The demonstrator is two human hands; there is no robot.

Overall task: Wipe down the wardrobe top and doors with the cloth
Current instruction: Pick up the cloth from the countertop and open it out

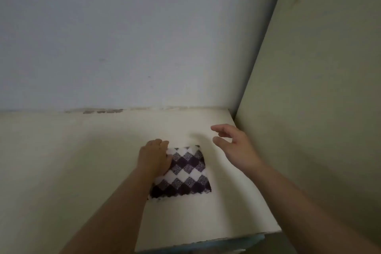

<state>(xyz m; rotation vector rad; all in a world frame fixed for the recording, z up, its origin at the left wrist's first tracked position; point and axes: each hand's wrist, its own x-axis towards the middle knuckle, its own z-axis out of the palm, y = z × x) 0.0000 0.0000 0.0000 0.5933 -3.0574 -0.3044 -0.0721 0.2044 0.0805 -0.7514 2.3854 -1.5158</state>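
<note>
A folded cloth [185, 173] with a purple, grey and white diamond check lies flat on the cream wardrobe top [72, 161]. My left hand [154, 156] rests on the cloth's left edge, fingers curled over its far left corner. My right hand [233, 146] hovers above and to the right of the cloth, fingers loosely spread and holding nothing.
A pale grey wall [123, 37] rises behind the wardrobe top, with chipped paint along the joint. A cream side wall [319, 88] closes in on the right. The top's front edge [206, 241] runs below the cloth.
</note>
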